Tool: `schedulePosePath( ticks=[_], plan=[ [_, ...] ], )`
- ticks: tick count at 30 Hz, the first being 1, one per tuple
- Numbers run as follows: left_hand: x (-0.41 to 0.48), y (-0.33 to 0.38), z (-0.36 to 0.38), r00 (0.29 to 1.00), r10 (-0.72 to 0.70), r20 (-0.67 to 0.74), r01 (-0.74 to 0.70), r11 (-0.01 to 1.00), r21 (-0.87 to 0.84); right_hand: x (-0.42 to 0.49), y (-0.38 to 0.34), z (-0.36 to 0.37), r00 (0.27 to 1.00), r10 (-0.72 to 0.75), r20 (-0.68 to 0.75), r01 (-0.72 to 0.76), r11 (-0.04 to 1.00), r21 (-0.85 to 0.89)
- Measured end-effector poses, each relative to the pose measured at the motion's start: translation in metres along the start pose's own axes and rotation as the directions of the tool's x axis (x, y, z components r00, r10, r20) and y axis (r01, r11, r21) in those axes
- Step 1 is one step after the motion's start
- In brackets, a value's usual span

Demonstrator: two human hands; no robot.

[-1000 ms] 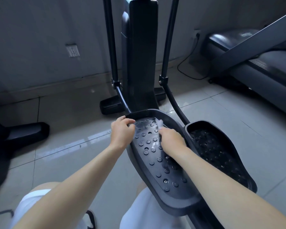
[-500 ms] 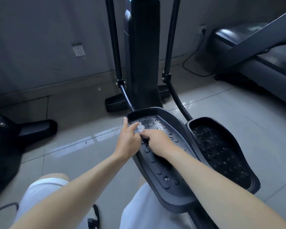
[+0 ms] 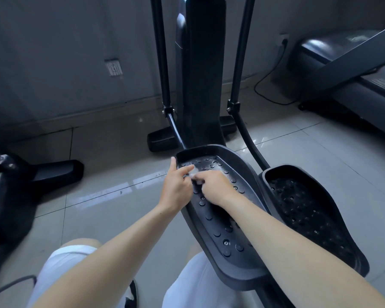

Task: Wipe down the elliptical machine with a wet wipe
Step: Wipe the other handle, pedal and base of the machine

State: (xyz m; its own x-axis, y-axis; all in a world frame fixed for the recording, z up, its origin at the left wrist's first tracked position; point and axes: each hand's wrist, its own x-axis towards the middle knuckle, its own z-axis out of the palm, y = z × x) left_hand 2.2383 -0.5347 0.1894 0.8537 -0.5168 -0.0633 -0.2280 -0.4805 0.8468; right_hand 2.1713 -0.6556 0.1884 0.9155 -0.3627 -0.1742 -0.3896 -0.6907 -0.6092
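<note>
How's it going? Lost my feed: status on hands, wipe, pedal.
Right hand pinches wipe on left pedal, front end. Left hand rests on pedal rim, fingers straight. Nothing blocking.

Two pedals, a left pedal (image 3: 211,223) and a right pedal (image 3: 305,218). Two hands, the left hand (image 3: 176,188) and the right hand (image 3: 215,188). One wipe (image 3: 192,174). Two upright bars, a left bar (image 3: 159,52) and a right bar (image 3: 242,52). One column (image 3: 203,74). One treadmill (image 3: 353,63).

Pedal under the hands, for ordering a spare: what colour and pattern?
Black pedal, dotted with round raised studs; head view.
</note>
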Motion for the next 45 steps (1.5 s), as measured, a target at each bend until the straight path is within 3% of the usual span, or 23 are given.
schedulePosePath(
  ticks=[3, 6, 10, 13, 15, 17, 21, 24, 28, 31, 33, 36, 39, 41, 45],
  plan=[
    [0.009, -0.002, -0.002, 1.0, -0.01, -0.001, 0.01, 1.0, -0.001, 0.006, -0.008, 0.004, 0.993, -0.072, 0.091, 0.075, 0.997, -0.032],
    [0.022, -0.004, -0.004, 1.0, -0.002, -0.007, 0.002, 1.0, -0.031, 0.012, -0.005, 0.005, 0.994, -0.083, 0.076, 0.084, 0.996, -0.021],
    [0.038, -0.005, -0.009, 0.999, 0.013, -0.037, -0.014, 0.999, -0.028, 0.027, 0.007, -0.009, 0.984, 0.15, -0.095, -0.149, 0.989, 0.022],
    [0.052, -0.004, -0.013, 0.999, 0.013, -0.045, -0.015, 0.999, -0.049, 0.035, 0.019, -0.017, 0.95, 0.225, -0.218, -0.253, 0.961, -0.114],
    [0.064, -0.006, -0.015, 0.998, 0.019, -0.057, -0.022, 0.999, -0.041, 0.042, 0.017, -0.014, 0.93, 0.284, -0.235, -0.311, 0.947, -0.086],
    [0.075, -0.01, -0.016, 0.997, 0.024, -0.073, -0.026, 1.0, -0.016, 0.049, 0.006, -0.004, 0.946, 0.257, -0.198, -0.266, 0.964, -0.02],
    [0.094, -0.016, -0.018, 0.996, 0.015, -0.083, -0.015, 1.0, 0.006, 0.057, -0.016, 0.013, 0.995, -0.012, -0.096, 0.012, 1.0, -0.001],
    [0.108, -0.02, -0.02, 0.994, 0.018, -0.107, -0.015, 1.0, 0.024, 0.069, -0.009, 0.011, 0.994, -0.037, -0.104, 0.04, 0.999, 0.03],
    [0.122, -0.023, -0.021, 0.989, 0.043, -0.142, -0.035, 0.998, 0.059, 0.083, 0.014, -0.006, 0.955, 0.157, -0.253, -0.188, 0.977, -0.103],
    [0.131, -0.022, -0.023, 0.982, 0.059, -0.177, -0.044, 0.995, 0.086, 0.09, 0.018, -0.01, 0.913, 0.26, -0.313, -0.305, 0.946, -0.104],
    [0.135, -0.023, -0.021, 0.981, 0.041, -0.192, -0.017, 0.992, 0.125, 0.096, 0.008, -0.001, 0.935, 0.196, -0.294, -0.217, 0.975, -0.038],
    [0.127, -0.028, -0.009, 0.992, 0.018, -0.124, 0.002, 0.988, 0.157, 0.098, -0.014, 0.021, 0.988, -0.012, -0.154, 0.035, 0.988, 0.148],
    [0.12, -0.036, -0.004, 0.996, 0.016, -0.088, -0.005, 0.991, 0.132, 0.105, -0.014, 0.03, 0.988, -0.106, -0.114, 0.118, 0.988, 0.105],
    [0.128, -0.04, -0.005, 0.995, 0.024, -0.098, -0.011, 0.99, 0.138, 0.113, -0.003, 0.024, 0.985, -0.048, -0.167, 0.049, 0.999, -0.003],
    [0.14, -0.046, -0.004, 0.992, 0.057, -0.109, -0.038, 0.985, 0.168, 0.128, 0.029, 0.004, 0.936, 0.23, -0.268, -0.257, 0.964, -0.07]
  ],
)
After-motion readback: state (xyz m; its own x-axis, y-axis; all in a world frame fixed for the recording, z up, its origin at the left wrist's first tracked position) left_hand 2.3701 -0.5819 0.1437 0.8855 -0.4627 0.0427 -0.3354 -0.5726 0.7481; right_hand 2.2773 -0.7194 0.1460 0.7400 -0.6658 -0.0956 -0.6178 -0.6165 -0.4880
